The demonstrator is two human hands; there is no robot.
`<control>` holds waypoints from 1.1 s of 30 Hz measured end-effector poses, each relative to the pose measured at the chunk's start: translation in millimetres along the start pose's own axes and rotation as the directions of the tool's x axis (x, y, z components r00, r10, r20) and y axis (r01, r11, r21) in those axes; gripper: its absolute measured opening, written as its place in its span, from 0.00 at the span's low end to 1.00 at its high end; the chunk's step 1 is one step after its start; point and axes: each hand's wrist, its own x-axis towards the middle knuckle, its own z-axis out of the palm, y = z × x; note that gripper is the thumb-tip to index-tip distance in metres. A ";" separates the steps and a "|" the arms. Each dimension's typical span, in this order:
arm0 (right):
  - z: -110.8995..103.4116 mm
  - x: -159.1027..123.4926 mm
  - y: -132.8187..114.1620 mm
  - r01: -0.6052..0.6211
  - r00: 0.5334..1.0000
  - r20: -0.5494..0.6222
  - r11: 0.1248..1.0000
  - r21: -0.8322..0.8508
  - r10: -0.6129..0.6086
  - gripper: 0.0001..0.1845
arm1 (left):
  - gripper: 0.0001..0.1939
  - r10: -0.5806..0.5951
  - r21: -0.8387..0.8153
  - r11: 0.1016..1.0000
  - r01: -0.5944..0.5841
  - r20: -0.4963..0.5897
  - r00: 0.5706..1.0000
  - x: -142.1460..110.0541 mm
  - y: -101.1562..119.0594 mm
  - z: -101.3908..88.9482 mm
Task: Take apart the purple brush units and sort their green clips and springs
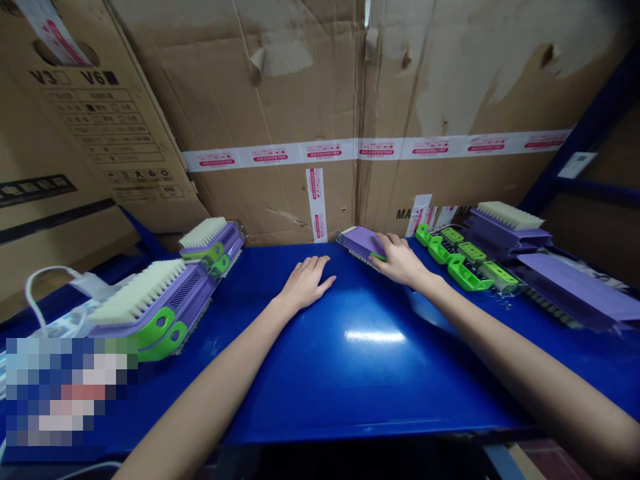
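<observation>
My left hand (307,283) rests on the blue tabletop (320,373), fingers stretched forward and nothing in it. To its right, my right hand (395,259) grips the near end of a purple brush (361,239), which lies bristles down near the cardboard at the back. A bit of green shows at the brush's end under my fingers; the rest of that end is hidden. Right of this hand stands a row of small green plastic parts (465,273), with clear pieces among them.
Purple brushes with green ends (150,293) are stacked at the left, bristles up on top. More purple brush bodies (580,283) lie at the right. A cardboard wall (270,200) closes off the back. A white cable (37,280) and a blurred-out patch are at the left.
</observation>
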 end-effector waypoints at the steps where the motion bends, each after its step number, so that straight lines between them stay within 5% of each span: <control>1: 1.1 0.2 -3.8 -0.006 1.000 0.008 1.000 -0.008 0.006 0.31 | 0.23 -0.002 0.001 1.000 0.002 -0.001 1.000 0.0 0.3 -0.4; 5: 2.8 1.6 -9.5 0.036 0.999 0.006 0.999 0.029 -0.036 0.31 | 0.26 -0.004 0.016 1.000 0.005 -0.045 0.999 0.1 1.0 -1.9; 10: -4.9 0.4 4.5 0.218 0.973 0.041 0.961 0.169 -0.228 0.32 | 0.32 0.017 0.019 1.000 -0.013 -0.228 0.973 0.6 -2.1 2.7; 13: -13.1 -2.3 11.1 0.223 0.966 0.084 0.952 0.209 -0.244 0.35 | 0.39 0.042 -0.008 0.999 -0.047 -0.302 0.952 1.0 -3.4 5.8; 22: -7.6 -12.0 0.7 0.276 0.961 0.003 0.957 0.092 -0.277 0.31 | 0.41 0.059 -0.148 0.985 -0.089 -0.201 0.978 -0.3 0.4 0.7; 27: -9.2 -21.1 -11.9 0.284 0.959 -0.013 0.958 0.038 -0.284 0.29 | 0.43 -0.037 -0.226 0.974 -0.015 -0.222 0.974 0.2 -2.7 1.7; 33: -12.5 -23.6 -15.1 0.285 0.958 -0.023 0.959 0.009 -0.284 0.29 | 0.44 0.012 -0.261 0.962 -0.085 -0.271 0.963 -0.9 -6.5 2.8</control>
